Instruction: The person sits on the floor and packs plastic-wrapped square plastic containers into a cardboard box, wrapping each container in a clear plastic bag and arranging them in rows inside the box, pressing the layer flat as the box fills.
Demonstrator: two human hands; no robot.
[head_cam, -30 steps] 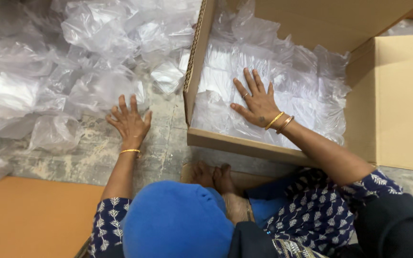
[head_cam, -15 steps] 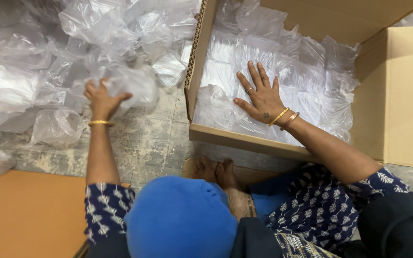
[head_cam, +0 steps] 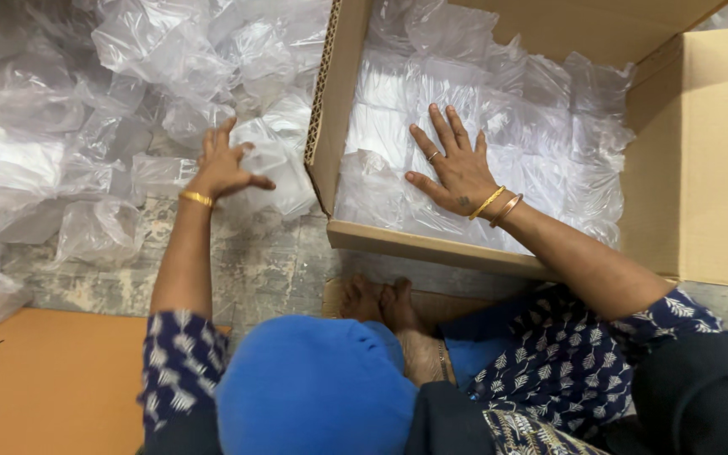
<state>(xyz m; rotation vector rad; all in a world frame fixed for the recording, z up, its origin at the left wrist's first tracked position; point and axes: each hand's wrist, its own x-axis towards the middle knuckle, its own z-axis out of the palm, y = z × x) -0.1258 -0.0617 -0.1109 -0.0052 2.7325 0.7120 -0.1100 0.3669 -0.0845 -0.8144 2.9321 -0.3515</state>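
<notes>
My left hand [head_cam: 221, 164], with a gold bangle at the wrist, reaches into a heap of clear plastic bags [head_cam: 128, 101] on the floor. Its fingers are spread and rest against one puffy bag [head_cam: 275, 164] next to the box wall. My right hand [head_cam: 452, 164], wearing two bangles and a ring, lies flat with fingers apart on the clear bags [head_cam: 499, 118] packed inside an open cardboard box [head_cam: 431, 246]. Neither hand grips anything.
A flat brown cardboard sheet [head_cam: 44, 379] lies at the lower left on the worn stone floor [head_cam: 254, 270]. The box's open flap [head_cam: 709, 160] stands at the right. My blue head cover [head_cam: 313, 392], patterned sleeves and bare feet [head_cam: 381, 303] fill the bottom.
My left hand has moved from the bare floor up and right into the bag heap, onto a bag beside the box. My right hand has stayed pressed on the bags in the box.
</notes>
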